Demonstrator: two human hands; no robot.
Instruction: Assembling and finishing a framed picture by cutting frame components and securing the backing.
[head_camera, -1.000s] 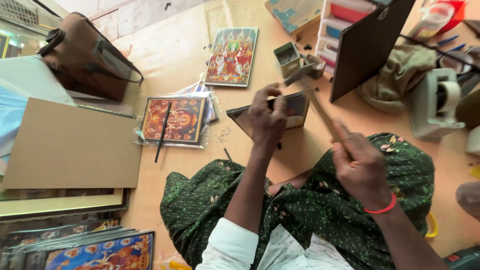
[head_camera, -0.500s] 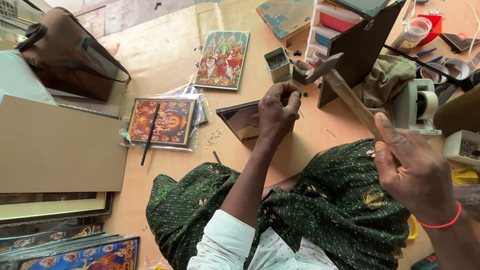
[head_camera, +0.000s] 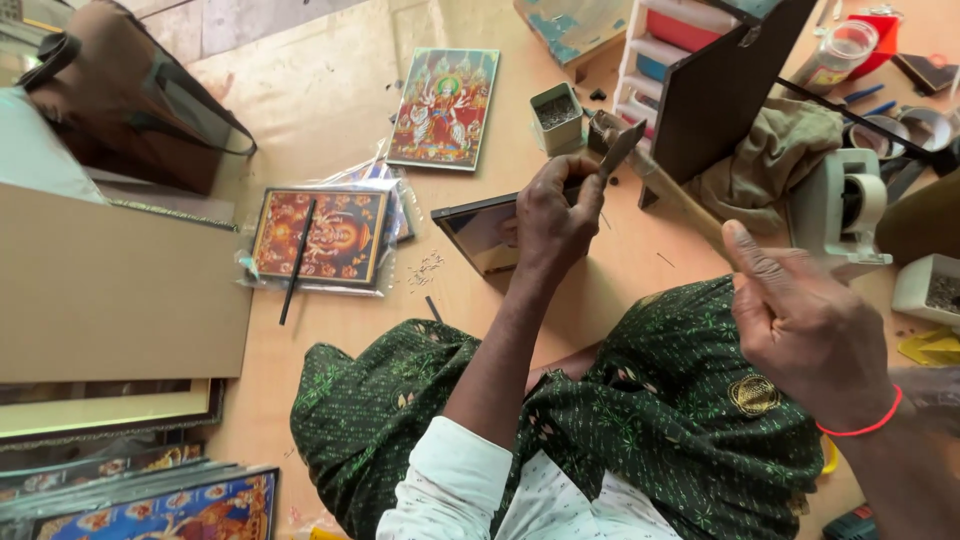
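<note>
While we look down from the head view, our left hand (head_camera: 555, 215) pinches the upper edge of the small picture frame (head_camera: 480, 232) at frame centre, seemingly steadying it on the floor (head_camera: 330, 90). Our right hand (head_camera: 800, 320) grips the hammer (head_camera: 655, 175), whose handle runs diagonally, head pointing upper left.

Your hammer (head_camera: 640, 165): dull grey metal head, bare matt wood handle. The frame (head_camera: 480, 232) under your left hand (head_camera: 552, 215) has a glossy, reflective glass face. Floor (head_camera: 330, 100) is smooth tan board, slightly shiny. Prints in clear glossy plastic sleeves (head_camera: 320, 238). Cardboard sheet (head_camera: 110, 290) at the left edge is matt brown. Your lap cloth (head_camera: 660, 400) is soft green printed cotton.
</note>
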